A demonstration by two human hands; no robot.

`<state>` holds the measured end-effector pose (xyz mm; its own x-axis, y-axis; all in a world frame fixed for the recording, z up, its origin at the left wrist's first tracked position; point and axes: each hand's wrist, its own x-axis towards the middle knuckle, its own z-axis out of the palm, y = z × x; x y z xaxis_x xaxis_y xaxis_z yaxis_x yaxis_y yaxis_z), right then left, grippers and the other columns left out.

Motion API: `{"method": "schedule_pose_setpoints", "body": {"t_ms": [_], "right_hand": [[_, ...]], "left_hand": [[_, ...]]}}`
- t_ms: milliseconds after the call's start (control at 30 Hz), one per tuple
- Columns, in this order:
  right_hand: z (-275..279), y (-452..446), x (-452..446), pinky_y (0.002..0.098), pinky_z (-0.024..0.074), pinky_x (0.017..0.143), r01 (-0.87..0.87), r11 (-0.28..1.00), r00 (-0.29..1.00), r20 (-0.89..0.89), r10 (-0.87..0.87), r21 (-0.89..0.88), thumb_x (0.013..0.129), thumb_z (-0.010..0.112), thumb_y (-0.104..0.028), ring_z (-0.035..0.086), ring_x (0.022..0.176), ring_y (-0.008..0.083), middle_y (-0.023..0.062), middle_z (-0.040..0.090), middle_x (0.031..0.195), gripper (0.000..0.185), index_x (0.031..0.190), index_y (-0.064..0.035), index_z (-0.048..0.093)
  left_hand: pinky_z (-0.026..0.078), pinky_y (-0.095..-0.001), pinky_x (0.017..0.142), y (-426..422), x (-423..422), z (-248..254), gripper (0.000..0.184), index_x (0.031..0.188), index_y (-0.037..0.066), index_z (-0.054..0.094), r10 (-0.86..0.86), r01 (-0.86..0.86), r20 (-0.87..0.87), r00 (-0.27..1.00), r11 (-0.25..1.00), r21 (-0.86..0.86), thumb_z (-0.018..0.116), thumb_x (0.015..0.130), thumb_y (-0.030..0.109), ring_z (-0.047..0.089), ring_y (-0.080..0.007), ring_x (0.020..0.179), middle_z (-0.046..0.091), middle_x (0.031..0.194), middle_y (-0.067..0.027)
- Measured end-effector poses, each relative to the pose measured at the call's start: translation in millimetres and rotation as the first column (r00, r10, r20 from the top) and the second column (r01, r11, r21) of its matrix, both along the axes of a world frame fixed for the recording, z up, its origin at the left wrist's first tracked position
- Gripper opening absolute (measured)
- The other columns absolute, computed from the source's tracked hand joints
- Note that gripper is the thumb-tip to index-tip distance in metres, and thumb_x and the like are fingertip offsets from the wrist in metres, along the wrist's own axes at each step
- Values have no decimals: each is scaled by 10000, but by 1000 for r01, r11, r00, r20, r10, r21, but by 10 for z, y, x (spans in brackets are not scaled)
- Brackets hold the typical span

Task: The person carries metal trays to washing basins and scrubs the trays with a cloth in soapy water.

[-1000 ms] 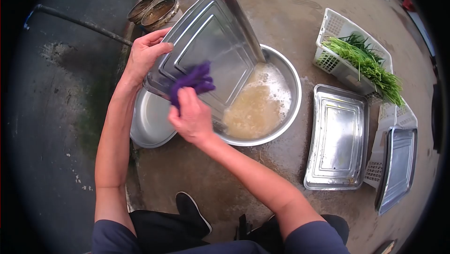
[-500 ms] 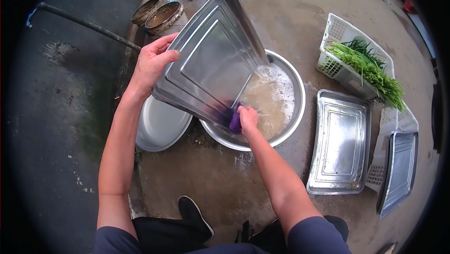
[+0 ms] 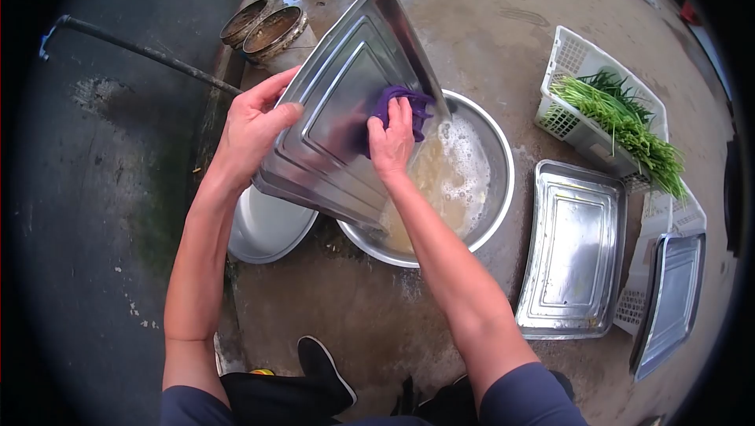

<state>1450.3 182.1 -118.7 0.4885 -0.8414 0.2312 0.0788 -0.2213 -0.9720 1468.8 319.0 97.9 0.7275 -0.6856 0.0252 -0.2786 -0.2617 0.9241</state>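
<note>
My left hand (image 3: 255,123) grips the left edge of a metal tray (image 3: 346,95), thumb on its inner face. The tray is tilted up, its lower edge in a round metal basin (image 3: 503,198) of cloudy, sudsy water (image 3: 456,178). Against the inner face of the tray, my right hand (image 3: 392,133) presses a purple cloth (image 3: 421,103), toward the tray's right side. The cloth is bunched under my fingers.
A second basin (image 3: 271,225) sits at left, below two dirty buckets (image 3: 275,33). To the right are a white crate (image 3: 578,56) of green vegetables (image 3: 621,123), a tray on the ground (image 3: 578,245) and another leaning tray (image 3: 672,300). A pipe (image 3: 149,52) juts from the left.
My right hand and the purple cloth moved from the tray's lower left side down to its lower edge, then up toward its right side. My left hand keeps its hold on the tray.
</note>
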Motion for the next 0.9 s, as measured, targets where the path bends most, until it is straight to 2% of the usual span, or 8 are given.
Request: {"method": "schedule_pose_setpoints", "body": {"t_ms": [67, 200, 367, 467, 533, 600, 767, 900], "right_hand": [[-130, -121, -8, 409, 365, 1044, -9, 993, 996, -90, -2, -116, 796, 495, -277, 434, 1262, 395, 249, 400, 1409, 584, 1305, 10, 481], [-862, -361, -141, 392, 289, 1109, -118, 988, 936, -322, 143, 97, 861, 396, -347, 366, 1328, 384, 278, 368, 1427, 644, 1365, 55, 388], [-1241, -252, -506, 399, 302, 1101, -268, 962, 786, -566, 247, 47, 836, 471, -306, 376, 1320, 382, 272, 387, 1416, 627, 1346, 52, 408], [-1084, -135, -431, 391, 308, 1099, -140, 966, 814, -531, 237, 216, 810, 515, -276, 388, 1315, 376, 262, 387, 1422, 622, 1326, 60, 429], [-1042, -81, -313, 369, 289, 1112, -170, 890, 933, -220, 283, 423, 799, 525, -268, 375, 1333, 359, 251, 378, 1436, 643, 1339, 66, 423], [-827, 45, -142, 340, 237, 1138, -138, 936, 988, -27, 154, 323, 794, 527, -272, 330, 1372, 328, 243, 347, 1465, 684, 1372, 69, 390], [105, -203, 98, 356, 285, 1111, -129, 991, 988, 76, 131, -29, 779, 502, -243, 375, 1336, 355, 252, 378, 1439, 645, 1343, 63, 434], [111, -528, 237, 375, 344, 1075, -97, 980, 993, 49, 107, -172, 767, 490, -244, 400, 1318, 342, 230, 397, 1432, 636, 1351, 6, 449]], "left_hand": [[456, -249, 873, -55, -99, 33, 510, 1301, -29, 532, -12, 13, 34, 999, 1000, -22, 557, 798, 49, 591, -105, 943, 645, 1083, -77], [452, -248, 881, -88, -155, 40, 513, 1303, -29, 532, -36, 37, 44, 998, 999, -22, 556, 796, 44, 588, -102, 953, 647, 1083, -77], [448, -243, 868, -84, -87, 35, 513, 1294, -18, 548, -10, 11, 40, 999, 1000, -18, 556, 786, 51, 580, -95, 943, 650, 1062, -64], [447, -242, 865, -51, -8, -8, 513, 1287, -22, 553, 9, -9, -7, 1000, 999, -39, 554, 781, 61, 580, -96, 936, 649, 1056, -64], [440, -241, 879, -40, -12, 1, 529, 1299, -24, 540, 7, -8, -9, 1000, 999, -34, 554, 777, 63, 576, -101, 954, 642, 1080, -69], [433, -247, 899, -31, -11, -23, 555, 1321, -19, 521, 2, -6, -49, 999, 998, -70, 553, 772, 58, 570, -106, 985, 630, 1122, -78], [420, -254, 930, 0, -41, 28, 578, 1339, -12, 505, -14, 11, -69, 998, 998, -56, 549, 767, 53, 563, -111, 1023, 616, 1167, -82], [416, -254, 937, 13, -34, 19, 605, 1342, -9, 506, -33, 31, -62, 998, 999, -28, 541, 740, 37, 565, -113, 1026, 618, 1171, -78]]}}
